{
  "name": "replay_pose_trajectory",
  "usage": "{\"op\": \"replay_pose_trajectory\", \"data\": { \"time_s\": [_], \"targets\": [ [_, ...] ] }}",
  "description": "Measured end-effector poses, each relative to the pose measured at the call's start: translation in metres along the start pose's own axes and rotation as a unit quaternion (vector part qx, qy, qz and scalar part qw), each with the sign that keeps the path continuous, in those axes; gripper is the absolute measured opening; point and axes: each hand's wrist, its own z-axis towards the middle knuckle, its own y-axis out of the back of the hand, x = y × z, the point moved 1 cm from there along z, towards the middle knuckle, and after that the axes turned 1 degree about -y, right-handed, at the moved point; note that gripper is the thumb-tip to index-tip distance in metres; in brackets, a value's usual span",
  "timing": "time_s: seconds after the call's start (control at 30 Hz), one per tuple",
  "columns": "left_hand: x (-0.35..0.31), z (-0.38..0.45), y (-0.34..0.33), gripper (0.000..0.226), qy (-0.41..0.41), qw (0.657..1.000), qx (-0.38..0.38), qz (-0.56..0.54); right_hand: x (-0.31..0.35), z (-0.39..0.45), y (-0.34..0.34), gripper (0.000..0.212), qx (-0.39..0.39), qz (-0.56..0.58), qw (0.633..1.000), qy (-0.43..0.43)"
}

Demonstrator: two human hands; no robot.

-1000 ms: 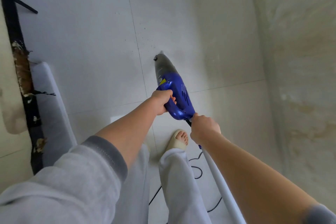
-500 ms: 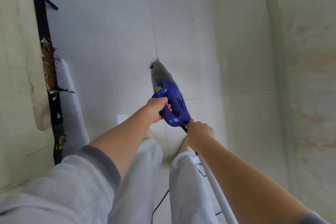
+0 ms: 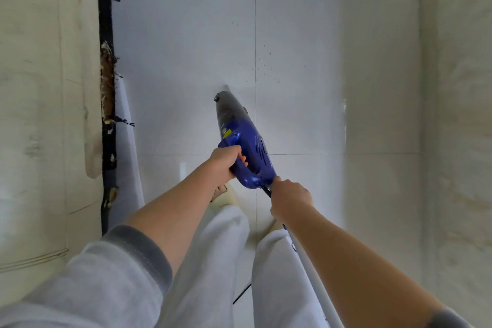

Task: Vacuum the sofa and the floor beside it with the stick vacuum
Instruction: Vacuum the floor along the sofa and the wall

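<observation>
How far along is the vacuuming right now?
Nothing shows as finished. In hand: the left hand grips the blue vacuum by its handle, the right hand holds the white tube, nozzle aimed at the floor. Left: dark crumbs lie on the tile ahead of the nozzle; the sofa cannot be judged.

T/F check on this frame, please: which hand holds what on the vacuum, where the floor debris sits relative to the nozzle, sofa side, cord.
1. The left hand grips the blue handle of the vacuum. True.
2. The right hand hangs free, holding nothing. False: it grips the white tube just behind the blue body.
3. The dark specks lie on the floor tiles beyond the nozzle tip. True.
4. The cream sofa is on the person's right. False: it is on the left.
5. A black cord shows between the trouser legs. True.
</observation>
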Motion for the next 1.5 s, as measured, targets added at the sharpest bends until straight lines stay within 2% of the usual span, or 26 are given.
{"op": "replay_pose_trajectory", "data": {
  "time_s": [0.27,0.57,1.1,1.5],
  "targets": [
    [-0.006,0.01,0.05,0.011,-0.003,1.0,-0.013,-0.013,0.044,0.003,0.0,0.035,-0.002,-0.007,1.0,0.027],
    [-0.004,0.004,0.057,0.007,-0.002,1.0,-0.027,0.005,0.05,-0.006,-0.001,0.037,0.004,-0.007,1.0,0.016],
    [0.032,-0.018,-0.053,0.012,0.028,0.998,0.015,0.045,-0.055,-0.022,-0.023,0.042,-0.004,0.03,0.998,-0.053],
    [0.045,-0.021,-0.088,0.017,0.021,0.996,0.036,0.076,-0.085,-0.029,-0.031,0.04,0.002,0.05,0.996,-0.073]
  ]
}}
